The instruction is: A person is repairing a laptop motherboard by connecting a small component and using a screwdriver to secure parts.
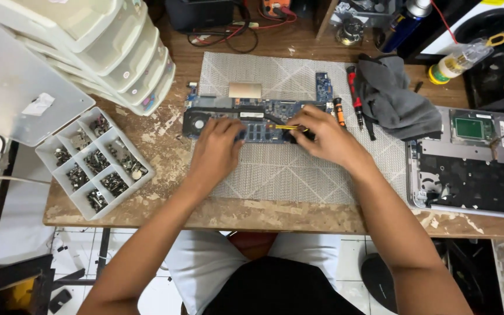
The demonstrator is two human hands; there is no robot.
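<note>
blue circuit board (pixel 263 116) is lying flat on a grey woven mat (pixel 287 169) in the middle of the worn wooden table (pixel 164 157), probably so it is not sliding or scratching while being worked on. the left hand (pixel 217 150) is pressing down on the board's lower edge with its fingers curled and spread, holding nothing, seemingly just steadying it. the right hand (pixel 322 137) is closing round a yellow-handled screwdriver (pixel 287 126), pinching it low and pointing its tip leftward over the board's middle, a grip that looks suited to fine turning. a white tray of sorted screws (pixel 94 166) is sitting open near the left elbow, within easy reach. two more screwdrivers, one orange (pixel 339 112) and one red (pixel 354 99), are lying just beside the right hand, next to a crumpled grey cloth (pixel 395 96). the opened laptop shell (pixel 473 163) is resting well apart on the right, keeping the mat free. stacked plastic drawers (pixel 106 46) are leaning at the far left corner.
</note>
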